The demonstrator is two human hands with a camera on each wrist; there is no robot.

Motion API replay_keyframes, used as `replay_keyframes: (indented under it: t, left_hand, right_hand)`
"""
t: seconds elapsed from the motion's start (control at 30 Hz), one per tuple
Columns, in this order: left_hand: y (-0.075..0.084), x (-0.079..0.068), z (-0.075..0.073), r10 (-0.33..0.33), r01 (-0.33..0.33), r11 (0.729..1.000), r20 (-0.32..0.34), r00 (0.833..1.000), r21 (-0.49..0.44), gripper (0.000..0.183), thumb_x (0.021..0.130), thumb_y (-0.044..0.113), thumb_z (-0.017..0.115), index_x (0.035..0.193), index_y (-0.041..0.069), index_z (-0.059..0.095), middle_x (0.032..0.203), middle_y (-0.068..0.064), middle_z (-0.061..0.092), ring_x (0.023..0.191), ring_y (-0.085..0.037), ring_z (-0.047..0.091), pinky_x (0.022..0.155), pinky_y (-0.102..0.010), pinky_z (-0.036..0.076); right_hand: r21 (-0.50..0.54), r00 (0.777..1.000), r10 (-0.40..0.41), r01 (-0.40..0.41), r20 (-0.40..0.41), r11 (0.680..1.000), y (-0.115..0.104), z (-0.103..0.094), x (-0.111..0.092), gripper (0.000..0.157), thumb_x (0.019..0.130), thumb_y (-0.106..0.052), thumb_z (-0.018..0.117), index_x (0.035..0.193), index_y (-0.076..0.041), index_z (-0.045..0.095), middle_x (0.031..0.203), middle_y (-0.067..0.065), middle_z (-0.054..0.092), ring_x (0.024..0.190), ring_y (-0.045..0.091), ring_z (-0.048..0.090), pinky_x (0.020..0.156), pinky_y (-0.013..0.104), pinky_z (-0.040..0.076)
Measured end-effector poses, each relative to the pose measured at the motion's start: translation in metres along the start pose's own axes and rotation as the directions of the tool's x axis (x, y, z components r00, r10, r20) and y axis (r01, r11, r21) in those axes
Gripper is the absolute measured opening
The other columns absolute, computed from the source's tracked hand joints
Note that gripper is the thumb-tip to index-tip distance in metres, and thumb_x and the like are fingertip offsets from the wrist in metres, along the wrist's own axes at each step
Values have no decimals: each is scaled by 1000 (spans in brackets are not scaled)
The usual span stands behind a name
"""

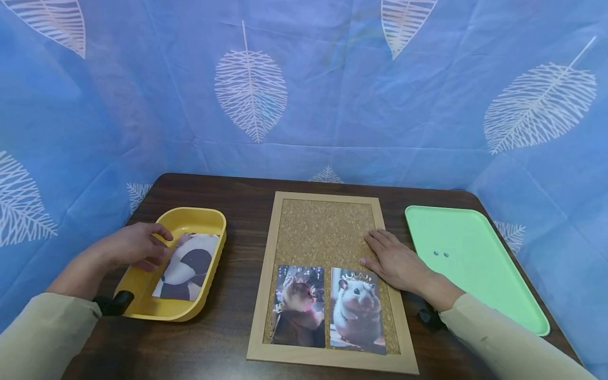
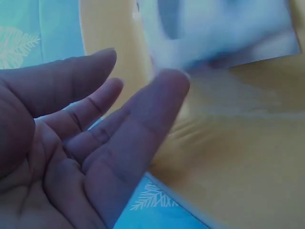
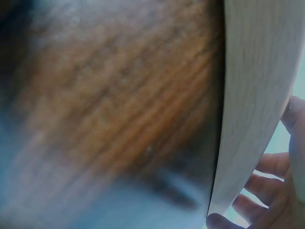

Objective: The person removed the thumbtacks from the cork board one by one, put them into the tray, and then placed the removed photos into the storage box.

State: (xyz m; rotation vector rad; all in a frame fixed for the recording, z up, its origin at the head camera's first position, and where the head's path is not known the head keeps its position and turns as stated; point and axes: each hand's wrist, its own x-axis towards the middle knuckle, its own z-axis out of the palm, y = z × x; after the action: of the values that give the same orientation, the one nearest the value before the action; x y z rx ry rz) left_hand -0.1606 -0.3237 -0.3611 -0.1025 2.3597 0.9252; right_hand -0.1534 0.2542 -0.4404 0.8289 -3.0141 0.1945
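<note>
My left hand (image 1: 133,245) hovers over the left side of a yellow tray (image 1: 142,301), its fingers loosely bent and holding nothing. Inside that tray lies a photo print (image 1: 190,269) with grey and white shapes, just right of the fingertips. In the left wrist view the thumb and fingers (image 2: 143,124) are spread apart close to the blurred print (image 2: 209,33). My right hand (image 1: 396,261) rests flat on the right side of a wood-framed cork board (image 1: 323,229). On the board's lower half are a cat photo (image 1: 299,306) and a crowned hamster photo (image 1: 356,311), side by side.
A green tray (image 1: 475,253) stands to the right of the board, with two small silvery round pieces (image 1: 440,254) on it. The dark wooden table (image 1: 237,195) carries everything. Behind it hangs a blue cloth (image 1: 332,105) with white leaf prints.
</note>
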Motion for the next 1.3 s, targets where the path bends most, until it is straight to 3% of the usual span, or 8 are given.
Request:
replay_keyframes:
  t: [0.27, 0.47, 0.63, 0.8, 0.93, 1.03, 1.1, 1.3]
  left_hand:
    - [16, -12, 8, 50, -36, 991, -101, 994, 131, 47, 106, 23, 64, 139, -8, 50, 124, -29, 66, 106, -37, 69, 82, -46, 65]
    - [44, -23, 36, 134, -57, 940, -211, 968, 337, 43, 105, 29, 66, 135, -1, 59, 126, -25, 68, 102, -34, 69, 79, -46, 61]
    - [68, -31, 69, 282, -130, 893, -311, 908, 431, 38, 103, 25, 70, 133, 2, 65, 124, -20, 72, 110, -39, 70, 89, -56, 59]
    - [88, -38, 108, 448, -214, 827, -379, 809, 520, 29, 98, 23, 77, 123, 8, 73, 113, -11, 77, 99, -31, 71, 96, -57, 54]
    - [96, -37, 138, 560, -285, 763, -375, 739, 580, 23, 95, 22, 81, 115, 12, 75, 108, -5, 76, 92, -21, 68, 94, -49, 57]
    - [99, -30, 159, 606, -344, 733, -334, 722, 587, 23, 95, 21, 81, 115, 13, 75, 116, -5, 75, 105, -22, 70, 92, -45, 61]
    - [98, -22, 172, 644, -393, 701, -291, 708, 596, 23, 95, 21, 81, 115, 12, 76, 118, -4, 75, 113, -23, 69, 96, -45, 60]
    - [93, -1, 201, 709, -484, 610, -159, 688, 627, 40, 95, 31, 82, 126, 7, 73, 129, -8, 71, 128, -28, 65, 113, -49, 51]
  right_hand:
    - [-2, 1000, 9, -8, 19, 1000, 0, -2, 1, 67, 110, -42, 56, 156, 6, 45, 161, 30, 43, 150, 51, 38, 119, 63, 38]
    - [-2, 999, 16, -16, 37, 1000, 0, -4, 3, 68, 110, -43, 56, 156, 6, 44, 161, 30, 43, 150, 51, 38, 119, 63, 37]
    - [-1, 999, 22, -22, 46, 1000, 0, -5, 4, 69, 109, -43, 57, 156, 6, 45, 161, 30, 43, 151, 51, 38, 120, 63, 36]
    - [5, 999, 26, -27, 44, 1000, 0, -5, 4, 69, 109, -43, 57, 155, 6, 46, 161, 29, 44, 151, 51, 38, 120, 63, 36]
    - [15, 998, 30, -30, 48, 999, 0, -5, 4, 68, 109, -42, 58, 155, 6, 46, 160, 29, 44, 151, 51, 37, 120, 63, 36]
    - [18, 998, 35, -36, 52, 999, -1, -5, 4, 68, 108, -42, 58, 155, 5, 46, 161, 29, 44, 151, 51, 37, 120, 64, 36]
    - [17, 998, 39, -40, 54, 999, -1, -6, 4, 68, 108, -42, 58, 155, 5, 46, 161, 29, 44, 151, 51, 37, 120, 63, 36]
    - [11, 998, 40, -40, 49, 999, -2, -7, 4, 68, 108, -42, 58, 155, 6, 46, 161, 29, 44, 150, 51, 38, 120, 63, 37]
